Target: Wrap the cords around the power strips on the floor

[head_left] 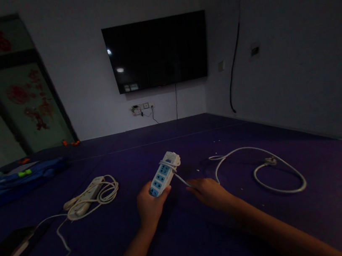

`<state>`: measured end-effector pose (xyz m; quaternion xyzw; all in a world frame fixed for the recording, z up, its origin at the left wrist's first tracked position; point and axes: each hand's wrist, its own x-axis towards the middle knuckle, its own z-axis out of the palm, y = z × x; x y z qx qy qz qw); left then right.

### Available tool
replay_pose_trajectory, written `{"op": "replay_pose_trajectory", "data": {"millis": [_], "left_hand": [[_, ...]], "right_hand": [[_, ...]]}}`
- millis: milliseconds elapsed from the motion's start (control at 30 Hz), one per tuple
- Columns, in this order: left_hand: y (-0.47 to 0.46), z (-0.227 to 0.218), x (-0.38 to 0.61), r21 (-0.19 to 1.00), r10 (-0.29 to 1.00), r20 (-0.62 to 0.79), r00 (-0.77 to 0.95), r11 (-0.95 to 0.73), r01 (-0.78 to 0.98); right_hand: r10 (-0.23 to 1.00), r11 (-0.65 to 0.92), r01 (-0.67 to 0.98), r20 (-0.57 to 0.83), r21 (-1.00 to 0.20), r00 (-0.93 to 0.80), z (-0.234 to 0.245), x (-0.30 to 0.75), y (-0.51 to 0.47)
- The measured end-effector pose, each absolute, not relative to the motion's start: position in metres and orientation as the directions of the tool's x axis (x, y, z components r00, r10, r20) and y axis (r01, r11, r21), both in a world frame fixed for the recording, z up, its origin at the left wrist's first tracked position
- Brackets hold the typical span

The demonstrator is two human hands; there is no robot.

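My left hand is wrapped round the lower end of a white power strip with blue socket faces. The strip is tilted, its upper end pointing away from me. Its white cord loops round that upper end and runs taut to my right hand, whose fingers are closed on it. Past my right hand the cord curls over the purple floor in a wide loop, ending at a plug on the right.
On the left lies a second power strip with its cord coiled over it. A dark flat object is at the lower left, blue cloth behind. A television hangs on the far wall; a black cable hangs at right.
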<state>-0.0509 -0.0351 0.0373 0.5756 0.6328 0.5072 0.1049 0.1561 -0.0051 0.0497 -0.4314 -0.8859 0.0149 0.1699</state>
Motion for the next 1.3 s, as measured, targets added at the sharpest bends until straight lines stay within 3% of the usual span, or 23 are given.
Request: {"op": "replay_pose_trajectory", "data": {"millis": [300,433,600,767,900,1100,1300], "left_hand": [[-0.026,0.034,-0.061,0.731,0.853,0.406,-0.327,-0.088,0.677],[-0.025,0.033,-0.059,0.657,0.863,0.404,-0.303,-0.043,0.752],[-0.026,0.033,-0.059,0.446,0.848,0.484,-0.217,-0.025,0.894],[-0.028,0.034,-0.062,0.318,0.840,0.543,-0.002,-0.203,0.926],[-0.031,0.035,-0.063,0.263,0.794,0.588,0.153,-0.367,0.892],[-0.038,0.042,-0.060,0.297,0.771,0.564,0.295,-0.523,0.799],[-0.043,0.044,-0.059,0.264,0.743,0.490,0.456,-0.625,0.735]], "right_hand": [[0.769,0.591,0.806,0.284,0.026,-0.573,0.055,0.155,-0.008],[0.722,0.613,0.782,0.325,0.111,-0.612,0.050,0.157,-0.004],[0.517,0.704,0.668,0.472,0.240,-0.714,0.037,0.161,0.003],[0.189,0.715,0.597,0.721,0.365,-0.667,0.044,0.172,0.004],[0.105,0.673,0.659,0.838,0.337,-0.536,0.057,0.185,-0.001],[0.262,0.637,0.765,0.907,0.094,-0.330,0.061,0.197,0.002],[0.286,0.774,0.631,0.858,0.057,-0.428,0.057,0.201,0.009]]}}
